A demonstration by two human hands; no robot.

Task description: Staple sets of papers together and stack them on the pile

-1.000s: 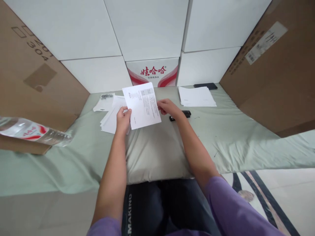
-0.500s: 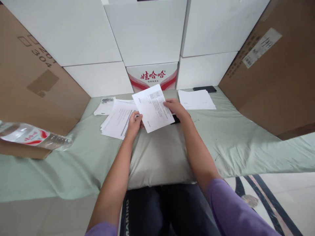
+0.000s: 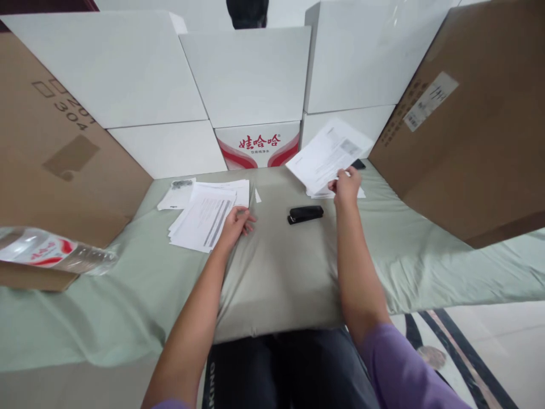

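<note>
My right hand (image 3: pixel 347 186) pinches a printed white sheet (image 3: pixel 327 153) by its near corner and holds it in the air above a white paper stack (image 3: pixel 319 193) at the back right. My left hand (image 3: pixel 236 224) rests with loose fingers on the right edge of a fanned pile of printed papers (image 3: pixel 204 216) on the left. A black stapler (image 3: pixel 305 214) lies on the green cloth between my hands. A small paper scrap (image 3: pixel 258 196) lies beside the left pile.
White boxes (image 3: pixel 251 74) and a red-printed carton (image 3: pixel 258 143) wall the back; brown cardboard boxes (image 3: pixel 464 125) flank both sides. A plastic water bottle (image 3: pixel 51 253) lies at the left. A dark phone (image 3: pixel 358 164) sits behind the right stack. A small clear bag (image 3: pixel 182 184) lies on loose paper.
My right hand has carried the printed sheet from the middle over to the right stack. My left hand let go of it and dropped onto the left pile. The stapler is uncovered.
</note>
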